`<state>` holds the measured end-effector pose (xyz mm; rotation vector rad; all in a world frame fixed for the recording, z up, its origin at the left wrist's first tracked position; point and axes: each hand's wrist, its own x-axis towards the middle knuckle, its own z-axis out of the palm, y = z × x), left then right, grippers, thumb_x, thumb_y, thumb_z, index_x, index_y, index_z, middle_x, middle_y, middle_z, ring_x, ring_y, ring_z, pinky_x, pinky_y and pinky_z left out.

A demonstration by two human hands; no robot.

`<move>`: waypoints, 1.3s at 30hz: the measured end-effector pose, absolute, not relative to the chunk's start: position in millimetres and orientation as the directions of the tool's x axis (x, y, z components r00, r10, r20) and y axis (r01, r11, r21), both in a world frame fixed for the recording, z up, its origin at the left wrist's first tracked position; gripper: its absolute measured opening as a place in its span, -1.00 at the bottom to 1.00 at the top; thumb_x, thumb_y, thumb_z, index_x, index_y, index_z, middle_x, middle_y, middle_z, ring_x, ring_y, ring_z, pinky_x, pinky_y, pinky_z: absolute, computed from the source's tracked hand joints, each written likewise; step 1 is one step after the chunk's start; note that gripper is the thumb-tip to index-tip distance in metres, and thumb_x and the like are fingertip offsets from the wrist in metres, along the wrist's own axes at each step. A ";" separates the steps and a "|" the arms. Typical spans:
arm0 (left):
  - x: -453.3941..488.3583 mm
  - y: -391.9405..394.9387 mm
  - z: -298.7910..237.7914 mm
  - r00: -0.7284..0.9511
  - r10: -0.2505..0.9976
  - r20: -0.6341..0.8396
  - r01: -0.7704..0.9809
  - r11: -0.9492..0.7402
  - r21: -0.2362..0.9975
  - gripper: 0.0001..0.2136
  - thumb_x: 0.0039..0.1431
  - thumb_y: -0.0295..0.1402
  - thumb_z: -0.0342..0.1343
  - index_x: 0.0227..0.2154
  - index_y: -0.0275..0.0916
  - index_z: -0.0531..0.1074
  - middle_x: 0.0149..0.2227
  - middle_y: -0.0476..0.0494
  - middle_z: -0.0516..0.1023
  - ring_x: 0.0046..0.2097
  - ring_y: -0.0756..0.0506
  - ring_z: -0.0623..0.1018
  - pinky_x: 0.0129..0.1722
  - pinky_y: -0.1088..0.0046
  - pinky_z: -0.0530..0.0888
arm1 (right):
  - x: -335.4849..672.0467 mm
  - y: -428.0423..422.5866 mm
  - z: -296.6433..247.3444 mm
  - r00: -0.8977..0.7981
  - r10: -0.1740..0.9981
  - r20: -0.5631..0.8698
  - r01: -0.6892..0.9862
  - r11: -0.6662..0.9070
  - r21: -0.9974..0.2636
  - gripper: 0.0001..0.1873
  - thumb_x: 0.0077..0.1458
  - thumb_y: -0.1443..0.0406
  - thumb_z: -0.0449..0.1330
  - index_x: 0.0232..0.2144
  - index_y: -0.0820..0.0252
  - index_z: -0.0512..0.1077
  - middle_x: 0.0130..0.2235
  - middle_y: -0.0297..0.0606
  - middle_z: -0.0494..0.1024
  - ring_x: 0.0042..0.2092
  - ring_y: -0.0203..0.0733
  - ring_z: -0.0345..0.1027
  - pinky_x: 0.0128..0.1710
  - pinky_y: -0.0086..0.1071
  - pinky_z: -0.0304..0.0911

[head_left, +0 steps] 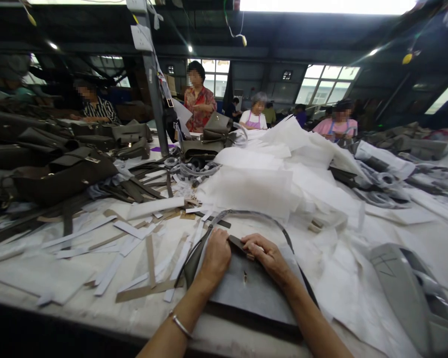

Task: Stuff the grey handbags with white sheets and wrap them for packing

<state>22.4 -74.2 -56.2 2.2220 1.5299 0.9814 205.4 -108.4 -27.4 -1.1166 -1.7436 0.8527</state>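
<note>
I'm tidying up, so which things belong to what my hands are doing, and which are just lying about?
In hand: left hand, right hand, grey handbag, strap.
Lying about: paper strips, white sheets, dark handbags.

A flat grey bag point(254, 293) lies just before the heap of white paper point(254, 189), dark top edge toward it; its thin strap point(246, 214) (arched in a loop) reaches that heap, a small metal stud point(245, 278) mid-panel.
</note>
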 end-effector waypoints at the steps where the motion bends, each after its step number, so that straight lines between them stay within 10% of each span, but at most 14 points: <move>1: 21.0 -71.8 -56.1 0.166 0.907 0.386 0.696 -0.385 0.606 -0.73 0.09 -0.63 -0.19 -0.40 -0.20 0.37 -0.33 -0.12 0.49 -0.18 -0.11 0.50 0.05 0.22 0.40 | 206.5 -109.0 -27.7 -0.233 0.929 0.287 0.316 0.352 -0.881 -0.68 0.21 0.06 0.14 -0.39 0.14 0.52 -0.13 -0.15 0.57 -0.04 -0.06 0.40 0.04 -0.20 0.27; 7: 14.2 -81.4 -40.0 0.058 0.876 0.478 0.523 -0.434 0.733 -0.72 0.01 -0.65 -0.21 -0.40 -0.18 0.31 -0.26 -0.13 0.45 -0.07 -0.11 0.47 -0.01 0.26 0.42 | 204.2 -111.1 -27.3 -0.301 0.918 0.258 0.356 0.359 -0.862 -0.90 0.02 0.23 0.32 -0.44 0.13 0.53 -0.15 -0.20 0.55 -0.03 -0.08 0.41 0.05 -0.19 0.26; 14: 14.2 -103.3 -28.0 0.469 0.739 0.484 0.326 -0.654 0.683 -0.70 0.02 -0.63 -0.16 -0.60 -0.20 0.38 -0.48 -0.07 0.43 -0.33 -0.04 0.47 -0.26 0.45 0.43 | 202.6 -106.9 -37.1 -0.324 0.908 0.263 0.389 0.382 -0.838 -0.95 0.01 0.29 0.32 -0.43 0.14 0.52 -0.11 -0.22 0.50 -0.01 -0.11 0.39 0.05 -0.24 0.26; 20: 2.4 -129.7 -15.3 0.759 0.563 0.328 0.285 -0.740 0.610 -0.73 0.14 -0.56 -0.03 -0.29 -0.15 0.55 -0.25 -0.07 0.59 -0.12 -0.07 0.52 -0.04 0.45 0.43 | 200.4 -106.4 -37.6 -0.307 0.915 0.261 0.424 0.377 -0.823 -0.96 -0.01 0.36 0.29 -0.48 0.14 0.50 -0.09 -0.23 0.50 0.00 -0.13 0.37 0.05 -0.27 0.24; 25: -16.2 -158.6 -16.2 0.762 0.609 0.220 0.472 -0.755 0.455 -0.63 0.32 -0.28 0.06 0.17 -0.06 0.32 0.23 -0.08 0.36 0.25 -0.11 0.32 0.27 0.34 0.23 | 198.5 -108.8 -34.4 -0.290 0.930 0.228 0.469 0.345 -0.813 -0.93 -0.03 0.39 0.26 -0.49 0.13 0.49 -0.07 -0.24 0.49 0.01 -0.14 0.37 0.06 -0.27 0.22; 39: -19.4 -151.4 -37.4 0.814 0.518 0.265 0.449 -0.849 0.280 -0.62 0.32 -0.07 0.02 0.13 -0.02 0.31 0.14 -0.04 0.45 0.24 -0.18 0.34 0.29 0.10 0.15 | 199.7 -126.7 -14.2 -0.475 0.846 0.240 0.527 0.493 -0.692 -0.90 0.08 0.38 0.23 -0.41 0.11 0.55 -0.35 -0.30 0.57 -0.22 -0.17 0.40 -0.11 -0.29 0.27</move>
